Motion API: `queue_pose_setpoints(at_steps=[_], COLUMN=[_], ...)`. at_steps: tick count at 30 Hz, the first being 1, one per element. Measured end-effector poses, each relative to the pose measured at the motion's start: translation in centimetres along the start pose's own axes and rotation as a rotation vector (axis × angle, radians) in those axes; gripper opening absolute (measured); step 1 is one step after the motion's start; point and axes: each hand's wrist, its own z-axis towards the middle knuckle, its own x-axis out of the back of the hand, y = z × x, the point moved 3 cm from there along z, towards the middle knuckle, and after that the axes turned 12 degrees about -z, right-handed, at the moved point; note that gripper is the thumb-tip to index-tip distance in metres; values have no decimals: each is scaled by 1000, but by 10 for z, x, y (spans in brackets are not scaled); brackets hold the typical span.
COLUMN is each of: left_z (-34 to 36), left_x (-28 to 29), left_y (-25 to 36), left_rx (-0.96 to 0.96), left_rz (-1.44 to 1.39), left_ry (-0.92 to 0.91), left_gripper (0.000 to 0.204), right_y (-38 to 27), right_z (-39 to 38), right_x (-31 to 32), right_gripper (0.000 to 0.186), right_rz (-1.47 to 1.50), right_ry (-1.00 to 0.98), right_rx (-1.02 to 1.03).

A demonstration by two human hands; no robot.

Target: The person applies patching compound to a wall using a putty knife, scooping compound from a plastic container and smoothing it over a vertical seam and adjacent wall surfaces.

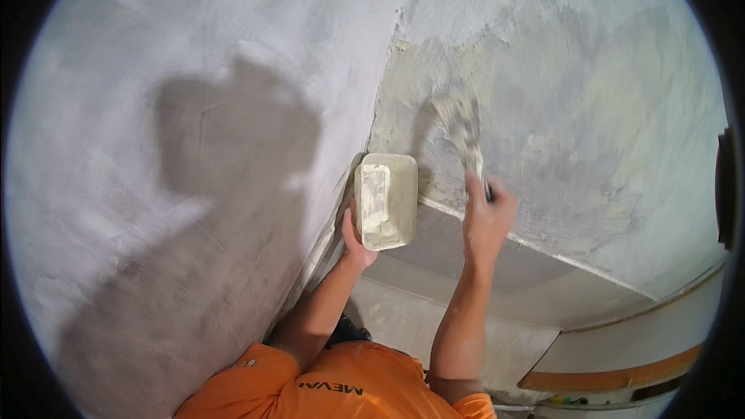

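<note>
My left hand (357, 244) grips a cream plastic tub (401, 209) from its left side and underneath; pale plaster is smeared over its inside. In my right hand (489, 209) is a putty knife (464, 126), its blade coated with the same pale paste and slightly blurred. The blade is up against, or very close to, the right wall (574, 124), above and to the right of the tub. Damp-looking grey and cream patches cover that wall around the blade. My fingers are wrapped round the knife's dark handle.
The left wall (101, 109) meets the right one in a corner just behind the tub. My shadow falls across the left wall. Below the right wall runs a ledge edge (574, 264). An orange-brown wooden strip (613, 379) lies at the lower right, and a dark object (726, 186) stands at the far right.
</note>
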Motion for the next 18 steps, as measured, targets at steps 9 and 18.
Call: queue_pose_setpoints(at_steps=[9,18], left_z=[6,10], left_x=[-1,28], left_y=[14,4], left_rx=[-35,-7], left_rz=[-24,-70], left_ry=[99,82], left_gripper=[58,64], right_y=[60,239], right_z=[46,-72], right_x=[-80,-39], right_gripper=[35,29], right_rz=[155,-31], right_ry=[-229,58], right_rx=[-81,-303])
